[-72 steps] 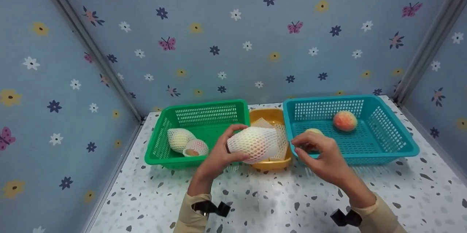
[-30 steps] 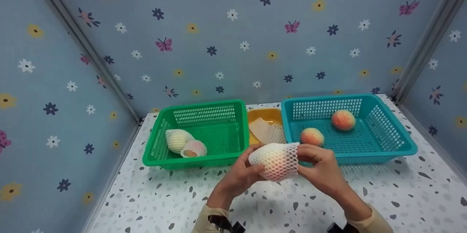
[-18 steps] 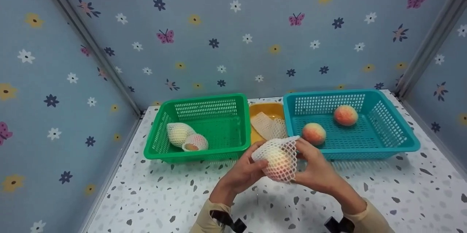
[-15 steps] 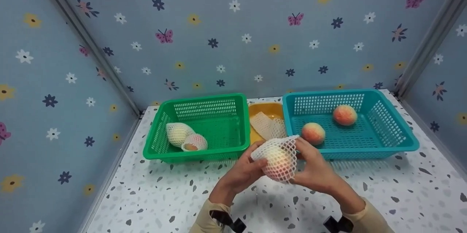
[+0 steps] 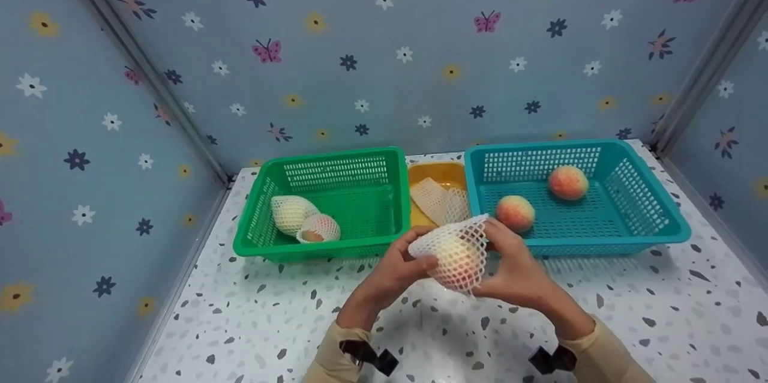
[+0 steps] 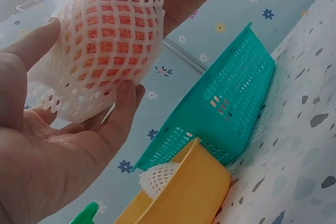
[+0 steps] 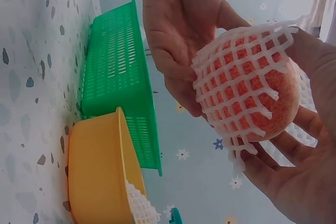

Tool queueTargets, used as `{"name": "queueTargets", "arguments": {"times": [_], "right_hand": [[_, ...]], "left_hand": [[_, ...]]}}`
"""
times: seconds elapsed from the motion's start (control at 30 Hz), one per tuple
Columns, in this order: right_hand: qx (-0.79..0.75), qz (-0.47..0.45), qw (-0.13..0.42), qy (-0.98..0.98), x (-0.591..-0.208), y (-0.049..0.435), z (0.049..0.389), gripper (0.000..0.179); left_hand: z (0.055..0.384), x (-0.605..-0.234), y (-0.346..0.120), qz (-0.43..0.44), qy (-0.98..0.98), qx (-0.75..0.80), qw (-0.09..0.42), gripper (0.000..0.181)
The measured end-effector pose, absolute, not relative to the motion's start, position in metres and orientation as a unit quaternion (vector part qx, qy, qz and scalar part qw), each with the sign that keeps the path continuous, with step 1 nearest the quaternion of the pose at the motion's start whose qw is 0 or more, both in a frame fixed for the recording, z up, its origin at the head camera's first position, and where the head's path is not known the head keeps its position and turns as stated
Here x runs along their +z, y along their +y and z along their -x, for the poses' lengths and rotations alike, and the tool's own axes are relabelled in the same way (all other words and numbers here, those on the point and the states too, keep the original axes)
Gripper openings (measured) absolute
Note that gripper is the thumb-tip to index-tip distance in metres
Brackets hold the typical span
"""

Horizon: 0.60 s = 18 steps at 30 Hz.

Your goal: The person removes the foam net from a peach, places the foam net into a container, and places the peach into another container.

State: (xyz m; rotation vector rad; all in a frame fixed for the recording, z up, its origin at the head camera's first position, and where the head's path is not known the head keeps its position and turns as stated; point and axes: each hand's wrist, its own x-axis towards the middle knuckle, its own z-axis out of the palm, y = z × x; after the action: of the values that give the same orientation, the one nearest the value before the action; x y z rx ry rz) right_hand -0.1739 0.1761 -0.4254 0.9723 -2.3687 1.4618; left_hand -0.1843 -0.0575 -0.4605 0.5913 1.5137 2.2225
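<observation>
A peach [image 5: 459, 263] sits inside a white foam net [image 5: 433, 244], held between both hands above the table. My left hand [image 5: 396, 269] grips the netted peach from the left, thumb in front and fingers behind. On the other side, my right hand [image 5: 519, 272] holds the open edge of the foam net, thumb and fingers spread to opposite sides of the fruit. The right wrist view shows part of the peach's skin [image 7: 283, 103] bare past that edge. In the left wrist view the net [image 6: 110, 40] covers the red side.
A green basket [image 5: 240, 245] at left holds two netted peaches [image 5: 293, 215]. The yellow bin [image 5: 444, 168] in the middle holds several foam nets [image 5: 429, 197]. Two bare peaches [image 5: 515, 214] lie in the teal basket [image 5: 678, 233] at right. A patterned wall stands behind.
Earlier only the left hand held the netted peach, over the yellow bin. It has since come nearer and right, and the right hand has taken the net's open edge and spread it.
</observation>
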Motion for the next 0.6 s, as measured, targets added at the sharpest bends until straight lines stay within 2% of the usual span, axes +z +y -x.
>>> {"name": "queueTargets", "arguments": {"times": [0.23,0.5,0.6], "right_hand": [[0.503,-0.323,0.093,-0.796,-0.426,0.177,0.175,0.079],[0.515,-0.346,0.114,-0.776,-0.399,0.173,0.162,0.068],[0.516,-0.338,0.104,-0.78,-0.396,0.174,0.161,0.066]], "left_hand": [[0.184,-0.461,-0.059,-0.198,0.554,0.793,0.16,0.052],[0.184,-0.462,-0.059,-0.175,0.57,0.795,0.11,0.02],[0.184,-0.462,-0.06,-0.165,0.586,0.789,0.085,0.016]]}}
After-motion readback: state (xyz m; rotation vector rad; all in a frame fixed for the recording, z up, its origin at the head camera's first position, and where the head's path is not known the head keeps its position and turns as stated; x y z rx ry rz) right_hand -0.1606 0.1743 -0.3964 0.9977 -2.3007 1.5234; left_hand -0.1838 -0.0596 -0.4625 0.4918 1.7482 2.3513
